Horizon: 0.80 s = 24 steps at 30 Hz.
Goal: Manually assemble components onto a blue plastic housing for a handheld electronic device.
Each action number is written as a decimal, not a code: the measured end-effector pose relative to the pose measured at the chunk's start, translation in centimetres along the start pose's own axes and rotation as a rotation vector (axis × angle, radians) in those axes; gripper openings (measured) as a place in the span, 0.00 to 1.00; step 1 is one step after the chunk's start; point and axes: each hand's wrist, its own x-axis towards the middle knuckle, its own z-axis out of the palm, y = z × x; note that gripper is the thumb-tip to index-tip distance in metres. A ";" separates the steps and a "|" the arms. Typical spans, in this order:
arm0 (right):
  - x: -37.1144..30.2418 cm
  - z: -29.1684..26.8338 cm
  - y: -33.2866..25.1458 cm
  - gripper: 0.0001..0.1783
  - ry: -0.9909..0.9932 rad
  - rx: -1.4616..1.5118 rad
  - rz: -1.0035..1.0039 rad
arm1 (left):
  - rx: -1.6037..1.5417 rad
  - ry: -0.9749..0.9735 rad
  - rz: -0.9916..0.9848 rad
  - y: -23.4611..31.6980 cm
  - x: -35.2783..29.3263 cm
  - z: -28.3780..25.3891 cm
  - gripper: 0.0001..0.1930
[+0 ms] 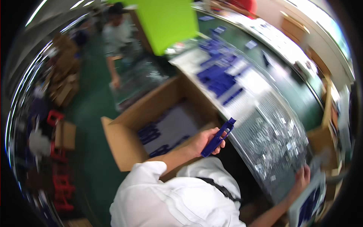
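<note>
My left hand (210, 143) is closed around a long dark blue plastic part (218, 138) with an oval opening, held tilted over the near right side of an open cardboard box (130, 113). Inside the box, several similar blue parts (149, 133) lie on a pale sheet. At the right, my right hand (301, 178) reaches to the near edge of a spread of small shiny pieces (278, 145); its fingers are smeared by motion, and I cannot make out anything in them. Next to that forearm stands a pale tray (293, 212) with dark blue pieces (311, 202) in it.
More blue parts (219, 77) lie on the white worktop (189, 62) beyond the box. A bright green panel (166, 24) rises behind. Another person (117, 36) stands at the far left, and a red sleeve (245, 6) shows at the far bench. Red stools (62, 185) stand left.
</note>
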 end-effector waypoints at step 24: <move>-13.3 9.4 -14.4 0.09 0.059 -0.565 -0.343 | 0.473 -0.526 -0.341 -11.9 6.6 15.7 0.29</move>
